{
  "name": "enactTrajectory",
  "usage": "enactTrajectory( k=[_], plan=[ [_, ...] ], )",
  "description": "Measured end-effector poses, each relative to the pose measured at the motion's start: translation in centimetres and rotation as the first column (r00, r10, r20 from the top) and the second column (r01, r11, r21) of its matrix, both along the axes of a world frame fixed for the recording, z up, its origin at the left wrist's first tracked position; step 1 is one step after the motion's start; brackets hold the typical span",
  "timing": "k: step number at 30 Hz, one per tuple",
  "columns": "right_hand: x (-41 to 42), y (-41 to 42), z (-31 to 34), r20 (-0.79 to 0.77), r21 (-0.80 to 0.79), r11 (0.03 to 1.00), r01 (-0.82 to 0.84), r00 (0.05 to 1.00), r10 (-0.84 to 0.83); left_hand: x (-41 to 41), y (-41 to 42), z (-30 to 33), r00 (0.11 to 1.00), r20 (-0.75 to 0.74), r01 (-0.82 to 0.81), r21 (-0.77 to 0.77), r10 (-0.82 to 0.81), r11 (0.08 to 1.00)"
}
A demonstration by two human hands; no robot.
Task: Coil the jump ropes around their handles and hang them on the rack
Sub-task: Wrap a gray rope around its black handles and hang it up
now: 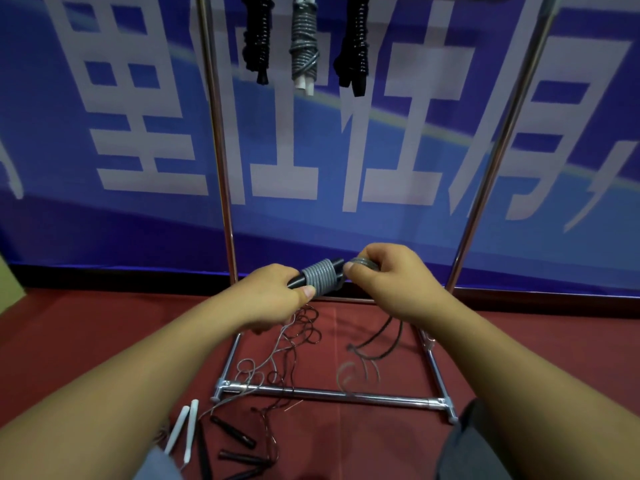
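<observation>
The rack [221, 168] is standing before me with three wound ropes hanging up top. I am gripping black handles [301, 279] in my left hand [273, 299] while my right hand [391, 275] is pinching the grey rope [320, 276], winding. Next I judge: more turns, taking up slack from the floor.

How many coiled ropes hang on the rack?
3, along the top: black one left, grey one middle, black one right. The frame cuts off the rack's top, so more may be hidden.
</observation>
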State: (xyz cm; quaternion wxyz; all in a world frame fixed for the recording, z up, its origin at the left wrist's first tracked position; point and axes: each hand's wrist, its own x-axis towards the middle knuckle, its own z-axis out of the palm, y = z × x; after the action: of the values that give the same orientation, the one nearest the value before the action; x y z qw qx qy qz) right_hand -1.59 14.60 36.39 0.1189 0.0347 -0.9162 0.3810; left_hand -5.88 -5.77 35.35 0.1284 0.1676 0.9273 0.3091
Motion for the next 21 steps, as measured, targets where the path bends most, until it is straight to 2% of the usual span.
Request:
enactTrajectory(
  k=[3,6,10,15,21],
  plan=[
    [-0.1,0.2,-0.4,-0.112,0.165,0.985,0.06,0.993,-0.042,0.5,0.1,0.1,0.997,0.055,0.054,-0.011,-0.053,0.998],
    [-0.2,0.4,-0.9,-0.165,0.238,0.968,0.084,0.985,-0.045,0.7,0.2,0.1,0.992,0.094,0.088,-0.01,-0.086,0.996],
    [-0.5,0.4,-1.1,-0.188,0.267,0.957,0.115,0.98,-0.066,1.0,0.2,0.0,0.985,0.103,0.14,0.0,-0.139,0.99],
    [-0.9,0.6,-1.3,-0.186,0.266,0.954,0.141,0.978,-0.093,1.0,-0.1,-0.1,0.977,0.035,0.211,-0.012,-0.21,0.977],
    [-1.1,1.2,-1.3,-0.104,0.213,0.976,0.047,0.994,-0.025,0.9,-0.8,-0.3,0.946,-0.107,0.284,-0.187,-0.307,0.941]
  ],
)
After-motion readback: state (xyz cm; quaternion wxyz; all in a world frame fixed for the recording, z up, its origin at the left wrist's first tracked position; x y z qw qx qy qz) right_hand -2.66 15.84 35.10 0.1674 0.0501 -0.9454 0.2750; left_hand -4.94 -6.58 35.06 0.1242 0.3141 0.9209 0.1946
